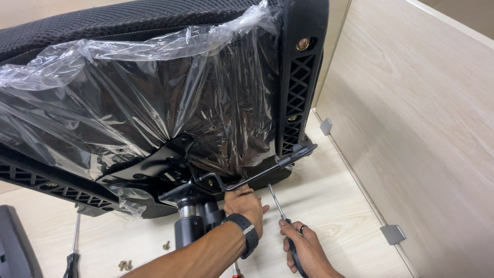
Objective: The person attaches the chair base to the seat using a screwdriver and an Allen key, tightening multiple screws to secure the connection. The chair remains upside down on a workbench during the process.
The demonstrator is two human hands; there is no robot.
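Chair seat (134, 20) tipped on edge on the worktop (329, 206), underside toward the camera, so the hardware is reachable. Clear plastic wrap (128, 98) is on most of it, torn open around the black mechanism plate (154, 167). Black armrest bracket (298, 87) runs up the right edge, brass bolts showing.

Gas-lift column (188, 224) sits in the plate's hub; bent lever (257, 175) runs out to a flat paddle on the right.

Left hand (246, 205), wristband on, is pressed against the mechanism just under the lever, fingers curled on it, apparently steadying the assembly. Exact contact point is hidden behind the knuckles.

Right hand (306, 247) is clenched round the handle of a screwdriver (278, 206), shaft angled up-left toward the plate, tip just below the lever and not visibly seated in anything.

Spare screwdriver (73, 247) lies at lower left; loose brass bolts (125, 265) are near the column base, within reach.
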